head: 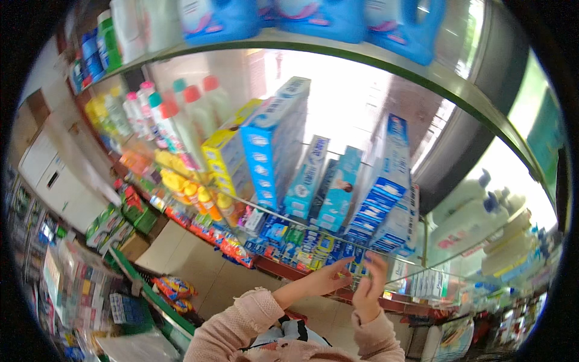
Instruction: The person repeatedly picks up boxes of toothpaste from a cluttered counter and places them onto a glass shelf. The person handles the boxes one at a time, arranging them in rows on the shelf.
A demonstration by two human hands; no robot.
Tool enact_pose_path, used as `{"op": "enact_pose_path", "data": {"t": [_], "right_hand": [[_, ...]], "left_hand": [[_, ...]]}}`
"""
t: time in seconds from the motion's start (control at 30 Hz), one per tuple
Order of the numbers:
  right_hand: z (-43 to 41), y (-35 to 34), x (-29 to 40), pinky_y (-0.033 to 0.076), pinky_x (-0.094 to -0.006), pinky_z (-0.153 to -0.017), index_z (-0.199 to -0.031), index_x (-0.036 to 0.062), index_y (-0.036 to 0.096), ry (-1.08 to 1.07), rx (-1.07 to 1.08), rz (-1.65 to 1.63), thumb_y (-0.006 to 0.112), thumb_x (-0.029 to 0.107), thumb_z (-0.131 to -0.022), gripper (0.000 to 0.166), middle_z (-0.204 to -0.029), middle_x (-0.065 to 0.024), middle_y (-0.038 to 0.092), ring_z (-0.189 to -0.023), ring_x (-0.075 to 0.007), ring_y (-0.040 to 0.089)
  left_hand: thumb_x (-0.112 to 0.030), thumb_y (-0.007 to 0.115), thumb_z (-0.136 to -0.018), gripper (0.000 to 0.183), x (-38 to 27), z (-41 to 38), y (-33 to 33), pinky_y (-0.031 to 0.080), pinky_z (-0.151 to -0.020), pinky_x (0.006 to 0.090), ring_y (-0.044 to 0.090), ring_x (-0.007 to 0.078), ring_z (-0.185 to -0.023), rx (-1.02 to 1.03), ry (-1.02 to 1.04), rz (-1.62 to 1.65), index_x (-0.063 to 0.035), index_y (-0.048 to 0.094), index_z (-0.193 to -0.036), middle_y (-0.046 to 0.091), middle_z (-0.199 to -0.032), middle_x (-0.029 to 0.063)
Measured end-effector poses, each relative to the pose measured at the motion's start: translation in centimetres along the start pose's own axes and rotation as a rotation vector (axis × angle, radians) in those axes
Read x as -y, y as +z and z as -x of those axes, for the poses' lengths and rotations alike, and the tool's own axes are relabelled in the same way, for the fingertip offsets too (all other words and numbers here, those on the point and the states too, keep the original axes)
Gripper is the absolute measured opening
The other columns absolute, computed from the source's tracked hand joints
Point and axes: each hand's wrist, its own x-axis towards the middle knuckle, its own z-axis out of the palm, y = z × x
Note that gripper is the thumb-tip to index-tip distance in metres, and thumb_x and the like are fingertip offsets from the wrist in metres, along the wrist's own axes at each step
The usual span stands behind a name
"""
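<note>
My left hand (332,275) reaches to the edge of a glass shelf, fingers apart, over packs of small boxes. Close on its right is my right hand (372,283), raised with its fingers spread and bent. Neither hand holds anything that I can see. Beyond them on the glass shelf stand a stack of blue toothpaste boxes (375,206), a teal box (340,192), another teal and white box (307,176), a tall blue and white carton (271,149) and a yellow carton (230,154). Small blue, green and yellow boxes (298,242) lie on the level below.
An upper shelf edge (316,49) crosses above, bearing blue detergent jugs (321,18). White bottles with coloured caps (181,117) stand left, pump bottles (466,226) right. Behind me on the left are a green-edged rack (158,307), bagged goods (174,289) and a white cabinet (59,181).
</note>
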Motion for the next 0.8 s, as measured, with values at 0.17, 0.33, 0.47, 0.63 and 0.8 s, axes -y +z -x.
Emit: {"op": "enact_pose_path", "data": {"t": [0.17, 0.33, 0.47, 0.63, 0.8], "right_hand": [[1.6, 7.1, 3.1, 0.044, -0.0345, -0.072, -0.091, 0.0007, 0.055, 0.056, 0.313, -0.373, 0.045, 0.011, -0.086, 0.015, -0.096, -0.0144, 0.056, -0.081, -0.0255, 0.055], [2.3, 12.5, 6.7, 0.044, -0.034, -0.072, -0.089, 0.0003, 0.056, 0.03, 0.562, -0.597, 0.043, 0.014, -0.088, 0.018, -0.093, -0.0144, 0.058, -0.079, -0.027, 0.056], [4.1, 16.0, 7.9, 0.044, -0.0314, -0.066, -0.085, -0.0016, 0.056, 0.021, 0.724, -0.737, 0.034, 0.029, -0.093, 0.038, -0.083, -0.0135, 0.058, -0.072, -0.0215, 0.055], [6.5, 19.5, 12.8, 0.043, -0.03, -0.063, -0.083, -0.0026, 0.056, -0.039, 0.992, -0.803, 0.029, 0.034, -0.093, 0.047, -0.08, -0.0133, 0.057, -0.068, -0.0199, 0.054], [9.5, 22.6, 19.1, 0.044, -0.0286, -0.064, -0.08, -0.003, 0.055, -0.132, 1.235, -0.928, 0.031, 0.032, -0.093, 0.044, -0.078, -0.0129, 0.058, -0.067, -0.0201, 0.056]], "left_hand": [[-0.018, 0.055, -0.083, 0.051, 3.7, 7.4, -4.1, 0.044, -0.073, 0.0308, 0.056, 0.0199, -0.089, -0.081, 0.054, -0.232, -0.0025, 0.035, -0.127, 0.058, -0.099, 0.0122], [-0.029, 0.053, -0.085, 0.056, 6.8, 21.0, -7.0, 0.042, -0.08, 0.0286, 0.054, 0.0192, -0.095, -0.421, -0.246, -0.19, -0.0063, 0.031, -0.131, 0.053, -0.111, 0.0105], [-0.029, 0.051, -0.087, 0.054, 8.8, 32.3, -6.0, 0.042, -0.083, 0.0309, 0.052, 0.0201, -0.099, -0.712, -0.456, -0.095, -0.0077, 0.03, -0.132, 0.052, -0.115, 0.0085], [-0.027, 0.049, -0.088, 0.054, 14.6, 43.4, 3.3, 0.041, -0.087, 0.0337, 0.049, 0.0204, -0.105, -1.292, -0.419, 0.358, -0.0076, 0.028, -0.133, 0.05, -0.118, 0.01], [-0.025, 0.052, -0.086, 0.053, 17.4, 46.6, 16.1, 0.044, -0.073, 0.0254, 0.054, 0.0129, -0.088, -1.801, -0.26, 0.869, -0.004, 0.032, -0.131, 0.054, -0.112, 0.0076]]}}
